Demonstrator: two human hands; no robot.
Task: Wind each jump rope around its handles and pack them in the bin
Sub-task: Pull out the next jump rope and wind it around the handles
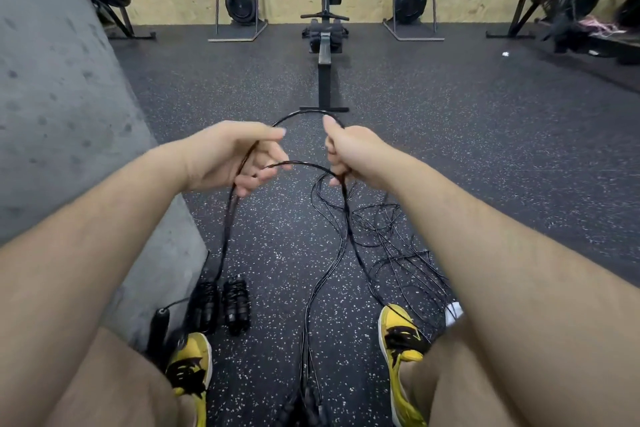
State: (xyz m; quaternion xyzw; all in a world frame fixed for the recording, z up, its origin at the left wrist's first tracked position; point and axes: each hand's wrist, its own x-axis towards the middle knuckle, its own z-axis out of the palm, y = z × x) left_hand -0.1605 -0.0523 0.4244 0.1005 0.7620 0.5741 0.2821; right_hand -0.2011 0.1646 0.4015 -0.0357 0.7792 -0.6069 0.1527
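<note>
Head view: a black jump rope [304, 163] is grasped by both the left hand [228, 156] and the right hand [349, 152], arching between them above the floor [450, 135]. Even loops should be gathered, clear of the tangled ropes [391, 239]; two wound bundles [221, 302] lie beside.

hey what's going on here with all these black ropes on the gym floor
A person is sorting black jump ropes over a speckled rubber floor. The left hand and right hand both grip the same rope, which arcs between them and trails down. Two already wound bundles lie by the left shoe, and a loose tangle is still spread near the right shoe. No bin is in view.
</note>
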